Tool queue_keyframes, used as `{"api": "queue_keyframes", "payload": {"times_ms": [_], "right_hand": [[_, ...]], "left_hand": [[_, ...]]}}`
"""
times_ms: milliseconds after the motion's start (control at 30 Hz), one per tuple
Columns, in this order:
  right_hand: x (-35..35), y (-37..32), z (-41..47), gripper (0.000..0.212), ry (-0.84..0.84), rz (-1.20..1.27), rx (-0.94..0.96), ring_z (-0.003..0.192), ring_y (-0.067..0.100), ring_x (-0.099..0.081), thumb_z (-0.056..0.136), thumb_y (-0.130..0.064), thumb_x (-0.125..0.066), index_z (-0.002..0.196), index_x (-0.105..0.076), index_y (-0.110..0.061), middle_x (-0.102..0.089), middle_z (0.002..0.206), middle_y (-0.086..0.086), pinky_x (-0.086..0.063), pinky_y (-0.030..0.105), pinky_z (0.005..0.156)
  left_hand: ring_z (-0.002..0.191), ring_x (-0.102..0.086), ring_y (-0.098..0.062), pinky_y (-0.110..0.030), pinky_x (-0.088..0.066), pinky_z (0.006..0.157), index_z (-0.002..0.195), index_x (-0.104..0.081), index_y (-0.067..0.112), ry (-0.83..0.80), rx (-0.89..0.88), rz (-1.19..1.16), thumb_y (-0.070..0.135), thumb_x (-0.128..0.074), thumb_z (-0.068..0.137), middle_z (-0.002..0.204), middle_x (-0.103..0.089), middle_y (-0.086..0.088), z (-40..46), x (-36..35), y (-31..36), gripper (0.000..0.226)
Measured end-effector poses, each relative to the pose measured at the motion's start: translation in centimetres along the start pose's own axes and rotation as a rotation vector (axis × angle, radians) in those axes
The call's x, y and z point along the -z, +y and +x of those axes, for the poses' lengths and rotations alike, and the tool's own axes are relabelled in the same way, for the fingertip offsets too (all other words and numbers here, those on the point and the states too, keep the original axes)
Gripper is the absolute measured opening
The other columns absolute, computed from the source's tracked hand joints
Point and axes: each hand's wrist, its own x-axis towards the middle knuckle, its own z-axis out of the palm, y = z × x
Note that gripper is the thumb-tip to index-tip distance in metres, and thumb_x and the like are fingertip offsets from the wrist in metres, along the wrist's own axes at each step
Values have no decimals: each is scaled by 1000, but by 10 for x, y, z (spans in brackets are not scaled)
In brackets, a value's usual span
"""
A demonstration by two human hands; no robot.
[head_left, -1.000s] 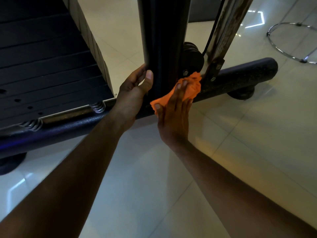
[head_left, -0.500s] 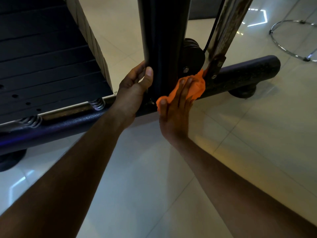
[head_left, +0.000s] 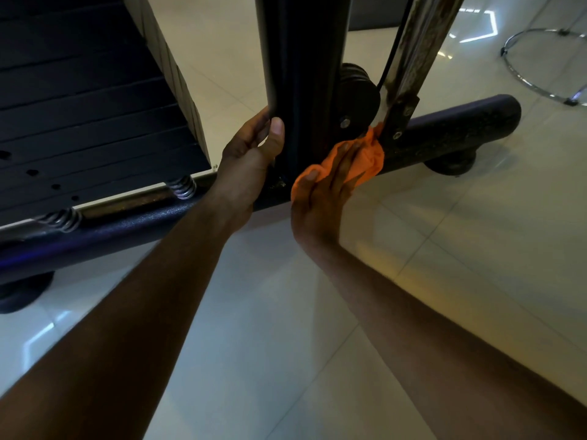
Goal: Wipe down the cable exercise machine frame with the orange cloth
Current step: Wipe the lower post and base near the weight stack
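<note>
My left hand (head_left: pixel 251 154) wraps the black upright post (head_left: pixel 301 74) of the cable machine near its foot, thumb laid up the front face and fingers curled round the far left edge, so that grip is clenched on the post. My right hand (head_left: pixel 320 198) lies flat over the orange cloth (head_left: pixel 370 158), fingers straight and close together, pressing it against the dark base bar (head_left: pixel 451 128) just where the post meets it. That grip is released: I hold the cloth by pressure alone, not by curling round it. The cloth bunches out past my fingertips, and its upper corner reaches the bottom of the worn metal guide rail (head_left: pixel 422 49), which leans up and to the right. Just above the cloth sits a black pulley wheel (head_left: pixel 357 93), with a thin black cable (head_left: pixel 392 49) running up from it beside the rail.

The base bar runs from lower left to upper right across the pale tiled floor (head_left: pixel 286 328), ending in a rounded cap and standing on a dark round foot (head_left: pixel 451 165) at the right; another foot shows at the far left edge. To my left a dark weight stack (head_left: pixel 79 106) sits on two coiled springs (head_left: pixel 182 187) above the bar. At the upper right, well apart from the machine, a chrome ring (head_left: pixel 540 61) lies on the floor.
</note>
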Motion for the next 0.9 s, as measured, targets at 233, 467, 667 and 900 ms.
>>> {"api": "queue_keyframes", "payload": {"times_ms": [233,467,667,900], "right_hand": [[6,16,-1,91,-106,-170,23,166,44,6,112,-55,-45,172,15,-22,21,180,-2,-24,73,126],[-4,5,-1,77,7,31,-34,168,36,5,115,-50,-31,173,11,-23,17,181,1,-21,70,128],[1,17,-1,83,-53,-89,24,168,39,7,113,-55,-36,173,10,-20,19,181,1,-16,71,129],[-5,8,-3,76,7,28,-14,168,38,2,115,-49,-35,172,11,-28,14,181,-3,-21,72,127]], "left_hand": [[129,-55,14,-13,-46,98,161,-46,33,22,32,39,43,-59,109,149,-60,22,-2,-1,1,54],[145,-49,-1,-28,-39,118,162,-45,31,4,30,37,47,-60,107,155,-58,15,-3,-1,4,59],[145,-50,-2,-25,-42,113,162,-43,31,-3,20,36,47,-59,107,156,-57,15,-3,0,1,59],[153,-41,-9,-42,-35,127,162,-38,42,-14,19,73,58,-64,98,165,-46,11,-6,-2,1,71]]}}
